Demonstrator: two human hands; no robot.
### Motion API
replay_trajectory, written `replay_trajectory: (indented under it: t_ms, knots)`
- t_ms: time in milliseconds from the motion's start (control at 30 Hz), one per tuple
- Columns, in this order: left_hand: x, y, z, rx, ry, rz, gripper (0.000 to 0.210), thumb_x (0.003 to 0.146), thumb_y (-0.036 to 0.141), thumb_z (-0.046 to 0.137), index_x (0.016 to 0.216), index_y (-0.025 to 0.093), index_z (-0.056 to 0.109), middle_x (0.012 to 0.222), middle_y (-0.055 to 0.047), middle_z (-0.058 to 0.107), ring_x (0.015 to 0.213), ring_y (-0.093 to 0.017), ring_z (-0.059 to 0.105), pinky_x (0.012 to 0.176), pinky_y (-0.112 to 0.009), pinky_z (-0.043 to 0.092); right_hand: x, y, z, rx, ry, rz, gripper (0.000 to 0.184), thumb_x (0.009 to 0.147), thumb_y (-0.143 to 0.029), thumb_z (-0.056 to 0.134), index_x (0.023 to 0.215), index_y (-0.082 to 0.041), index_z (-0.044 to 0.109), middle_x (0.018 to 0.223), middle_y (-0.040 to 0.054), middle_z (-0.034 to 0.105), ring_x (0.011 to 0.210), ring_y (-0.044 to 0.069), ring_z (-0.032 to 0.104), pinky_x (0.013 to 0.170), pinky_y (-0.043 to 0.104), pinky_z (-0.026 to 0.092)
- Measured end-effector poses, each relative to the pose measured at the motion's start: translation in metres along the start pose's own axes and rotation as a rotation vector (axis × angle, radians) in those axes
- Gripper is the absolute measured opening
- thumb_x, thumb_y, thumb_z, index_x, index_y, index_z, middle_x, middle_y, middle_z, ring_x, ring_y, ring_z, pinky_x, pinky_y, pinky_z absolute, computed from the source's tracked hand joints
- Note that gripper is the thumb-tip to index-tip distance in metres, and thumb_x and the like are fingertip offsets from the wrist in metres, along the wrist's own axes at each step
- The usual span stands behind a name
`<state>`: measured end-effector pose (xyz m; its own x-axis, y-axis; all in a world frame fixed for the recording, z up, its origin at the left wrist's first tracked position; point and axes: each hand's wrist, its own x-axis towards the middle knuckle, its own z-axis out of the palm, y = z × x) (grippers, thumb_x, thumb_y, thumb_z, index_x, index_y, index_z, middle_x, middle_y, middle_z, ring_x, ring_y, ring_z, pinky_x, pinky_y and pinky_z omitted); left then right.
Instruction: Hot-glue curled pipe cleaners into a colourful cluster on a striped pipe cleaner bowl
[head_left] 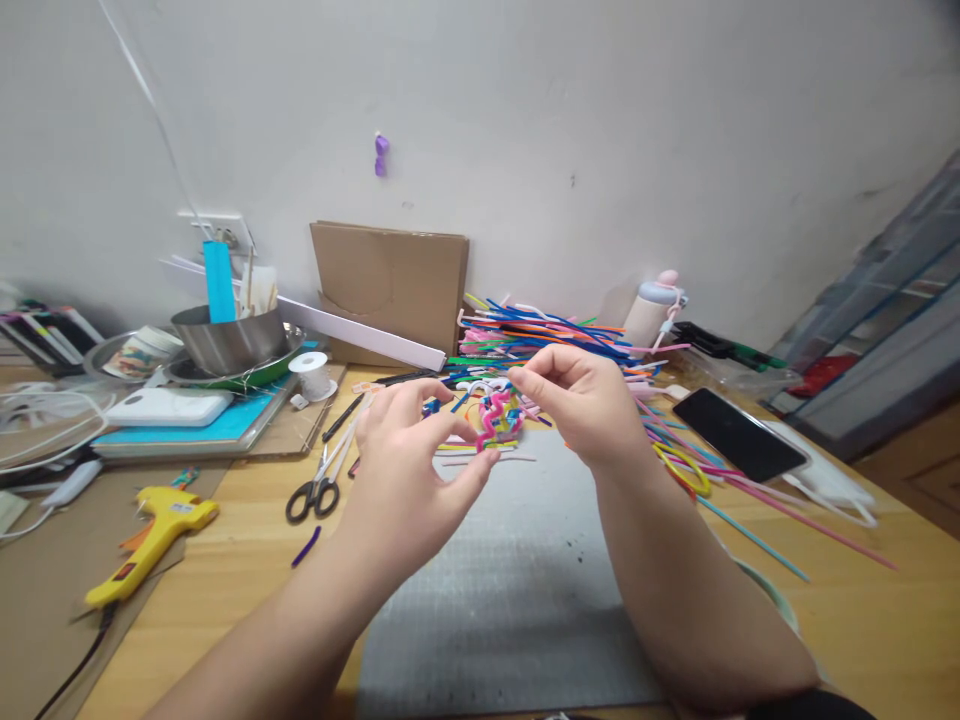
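Over the grey cutting mat (525, 600), a small piece of bent pipe cleaners (495, 418), wavy pink with yellow, blue and white, is pinched by my left hand (412, 470) between thumb and fingertips. Close to its right side is my right hand (581, 405), thumb and index finger pressed together. Whatever those fingertips hold is too small to make out. Behind both hands lies a heap of loose pipe cleaners (547, 328) in many colours, partly covered by the right hand.
Scissors (313, 498), a yellow glue gun (150, 535) and a white spool (311, 375) lie on the left, near a metal bowl (229, 340). Cardboard (390, 285) leans against the wall. At right are a phone (739, 432) and a bottle (652, 312).
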<state>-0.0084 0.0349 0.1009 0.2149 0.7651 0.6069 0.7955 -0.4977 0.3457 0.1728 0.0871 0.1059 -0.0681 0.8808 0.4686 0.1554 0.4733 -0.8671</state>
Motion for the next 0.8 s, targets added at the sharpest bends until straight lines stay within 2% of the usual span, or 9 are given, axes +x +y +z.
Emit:
replay_trajectory:
  t_ms: [133,333,567,800]
  knots:
    - [-0.002,0.003,0.0,0.082,0.073,0.022,0.009,0.079,0.029,0.064,0.072,0.025,0.068,0.116,-0.007,0.058,0.113,-0.031,0.045,0.093,-0.05,0.031,0.0,0.001,0.001,0.001,0.018,-0.004,0.029,0.077,-0.04,0.07,0.065,-0.018,0.056,0.057,-0.0038,0.051,0.05,0.009,0.041,0.046,0.023,0.032]
    - [0.0,0.001,-0.005,0.084,0.179,-0.011,0.012,0.081,0.024,0.061,0.07,0.023,0.064,0.116,-0.008,0.057,0.115,-0.031,0.044,0.094,-0.051,0.03,-0.001,-0.002,-0.003,-0.036,-0.013,-0.018,0.026,0.078,-0.036,0.069,0.064,-0.017,0.056,0.056,-0.0038,0.052,0.05,0.008,0.043,0.046,0.022,0.032]
    - [0.003,-0.006,-0.007,0.073,0.137,-0.052,0.014,0.082,0.026,0.061,0.068,0.022,0.063,0.115,-0.008,0.058,0.113,-0.031,0.045,0.091,-0.049,0.031,-0.004,-0.011,-0.011,-0.002,-0.119,0.008,0.029,0.077,-0.038,0.071,0.064,-0.017,0.056,0.057,-0.0039,0.05,0.051,0.008,0.042,0.046,0.023,0.031]
    - [0.002,-0.003,-0.007,0.063,0.118,-0.017,0.014,0.081,0.025,0.061,0.068,0.023,0.062,0.112,-0.006,0.06,0.11,-0.029,0.048,0.088,-0.046,0.03,-0.002,-0.01,-0.009,0.025,-0.076,0.005,0.029,0.075,-0.037,0.073,0.062,-0.017,0.056,0.056,-0.0042,0.05,0.051,0.008,0.042,0.047,0.022,0.032]
